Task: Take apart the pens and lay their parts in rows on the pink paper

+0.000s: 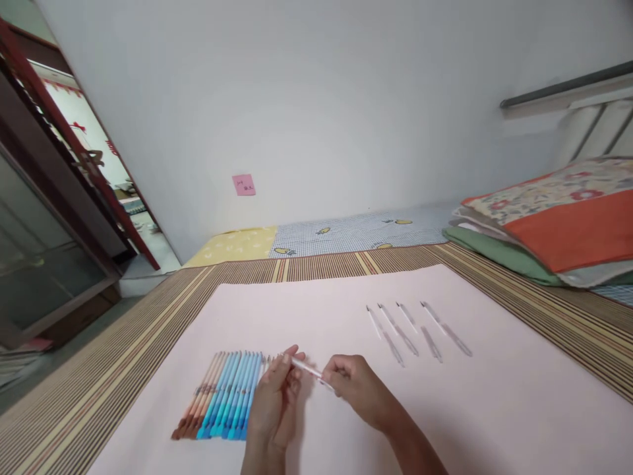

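Observation:
My left hand [277, 396] is closed round one end of a slim whitish pen [307, 367], just above the pink-white sheet [326, 297]. My right hand [353, 386] pinches the pen's other end, with a thin pale tip showing by the fingers. Left of my left hand lies a tight row of pens [227, 396], the outer ones peach with brown ends, the others blue. My left hand hides part of the row's right side. Several thin clear pens or refills [403, 330] with dark tips lie apart on the sheet, beyond my right hand.
The sheet lies on a striped mat [163, 310]. Folded bedding [554, 224] is piled at the right. Patterned cloth [346, 234] runs along the wall, which bears a pink sticky note [244, 185]. A red-framed doorway [93, 152] stands at the left.

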{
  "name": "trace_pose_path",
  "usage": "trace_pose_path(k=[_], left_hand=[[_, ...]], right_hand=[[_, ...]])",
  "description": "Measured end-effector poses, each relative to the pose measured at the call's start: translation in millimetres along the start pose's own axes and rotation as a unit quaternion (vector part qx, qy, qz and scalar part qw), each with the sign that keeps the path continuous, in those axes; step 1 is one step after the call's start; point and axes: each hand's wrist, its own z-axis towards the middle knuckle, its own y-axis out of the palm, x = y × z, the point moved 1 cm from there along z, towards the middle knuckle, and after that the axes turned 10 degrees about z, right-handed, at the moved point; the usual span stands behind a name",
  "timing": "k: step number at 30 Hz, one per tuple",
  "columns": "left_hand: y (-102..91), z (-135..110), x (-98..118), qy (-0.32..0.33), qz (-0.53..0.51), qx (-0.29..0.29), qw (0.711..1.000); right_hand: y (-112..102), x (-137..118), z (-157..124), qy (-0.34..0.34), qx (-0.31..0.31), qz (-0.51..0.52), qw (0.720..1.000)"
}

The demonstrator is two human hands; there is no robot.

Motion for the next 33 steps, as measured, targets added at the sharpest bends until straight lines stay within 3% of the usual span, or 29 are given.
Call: trace_pose_path(k=[16, 22, 28, 33], left_hand=[[4.1, -3.0, 0.0, 0.074, 0.009, -0.015, 0.997], [0.4, -8.5, 9.7, 0.110, 0.030, -0.079, 0.990], [-5.1, -11.3, 12.0, 0.103, 0.077, -0.124, 0.984], [-0.5, -9.2, 8.8, 0.120, 0.059, -0.091, 0.987]], right_hand=[[10.5, -10.3, -1.3, -0.009, -0.022, -0.006, 1.000], [11.4, -18.8, -3.6, -0.035, -0.057, 0.032, 0.997], [11.8, -17.0, -6.3, 0.050, -0.115, 0.102, 0.987], [17.6, -21.2, -7.6, -0.036, -0.098, 0.046, 0.993]])
